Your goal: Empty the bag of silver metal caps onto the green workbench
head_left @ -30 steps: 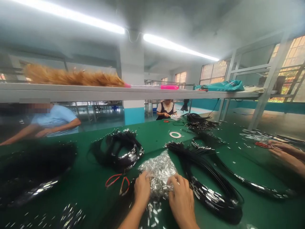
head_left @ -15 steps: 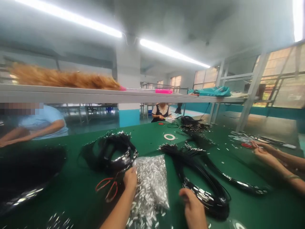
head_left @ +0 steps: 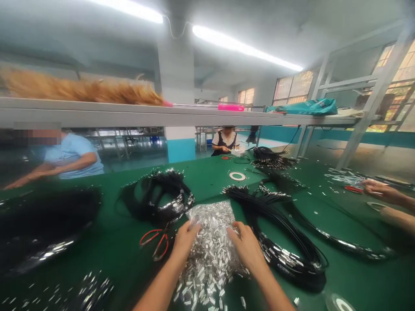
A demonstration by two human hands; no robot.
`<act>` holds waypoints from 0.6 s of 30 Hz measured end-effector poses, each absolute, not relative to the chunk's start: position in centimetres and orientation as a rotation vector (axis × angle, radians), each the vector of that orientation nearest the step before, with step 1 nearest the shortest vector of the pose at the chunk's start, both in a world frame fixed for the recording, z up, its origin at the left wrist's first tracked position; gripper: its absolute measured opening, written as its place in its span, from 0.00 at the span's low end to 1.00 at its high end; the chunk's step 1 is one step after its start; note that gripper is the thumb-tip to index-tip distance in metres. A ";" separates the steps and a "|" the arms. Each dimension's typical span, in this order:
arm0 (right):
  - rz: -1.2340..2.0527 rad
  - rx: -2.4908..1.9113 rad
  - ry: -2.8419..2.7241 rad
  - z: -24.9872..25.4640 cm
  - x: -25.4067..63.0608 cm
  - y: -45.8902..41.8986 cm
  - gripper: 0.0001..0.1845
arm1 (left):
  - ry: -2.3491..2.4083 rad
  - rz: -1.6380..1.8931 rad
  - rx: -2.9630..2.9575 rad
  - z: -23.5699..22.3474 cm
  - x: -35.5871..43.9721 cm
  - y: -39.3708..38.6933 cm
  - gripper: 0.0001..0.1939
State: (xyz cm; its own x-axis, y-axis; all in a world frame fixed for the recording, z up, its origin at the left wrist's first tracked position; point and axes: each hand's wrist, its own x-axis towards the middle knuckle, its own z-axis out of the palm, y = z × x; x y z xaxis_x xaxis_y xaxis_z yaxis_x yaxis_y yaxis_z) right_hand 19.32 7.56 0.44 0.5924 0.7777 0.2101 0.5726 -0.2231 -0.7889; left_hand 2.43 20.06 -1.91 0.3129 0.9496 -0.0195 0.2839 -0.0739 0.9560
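Note:
A clear plastic bag of small silver metal tubes (head_left: 210,255) lies on the green bench in front of me, with loose tubes scattered below it. My left hand (head_left: 185,242) pinches the bag's left side, and my right hand (head_left: 246,247) grips its right side. Red-handled cutters (head_left: 154,243) lie just left of my left hand. A coil of black cords with silver ends (head_left: 285,246) lies right of my right hand. Another coil (head_left: 158,199) lies beyond the cutters.
The green workbench (head_left: 113,255) holds more black cord bundles and a white tape ring (head_left: 237,176). A co-worker's hands (head_left: 382,194) work at the right, and other people sit beyond. An overhead shelf (head_left: 129,116) carries a feather duster (head_left: 81,91) and a teal bag (head_left: 301,107).
My right hand has moved up from the cord coil onto the bag's right side. My left hand has shifted along the bag, and the view has tilted slightly.

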 end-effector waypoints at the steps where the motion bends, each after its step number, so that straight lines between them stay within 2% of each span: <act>1: 0.308 -1.929 -1.125 0.8 19.5 7.1 0.18 | 1.152 0.809 1.581 -1.5 1.9 20.0 0.11; 4: 0.380 -1.951 -1.197 0.6 19.7 5.7 0.17 | 1.194 0.746 1.570 -1.1 0.7 19.7 0.11; 7: 0.469 -1.904 -1.207 -0.2 20.2 5.3 0.07 | 1.213 0.741 1.533 -1.7 0.4 20.0 0.05; 10: 0.520 -1.807 -1.160 -0.1 21.4 5.7 0.02 | 1.149 0.770 1.428 -2.1 0.7 20.3 0.07; 13: 0.584 -1.730 -1.069 0.2 22.4 6.2 0.10 | 1.113 0.768 1.313 -2.3 1.0 20.3 0.10; 18: 0.615 -1.745 -0.780 -1.6 21.8 9.0 0.28 | 1.168 0.729 1.247 -2.9 2.4 20.4 0.08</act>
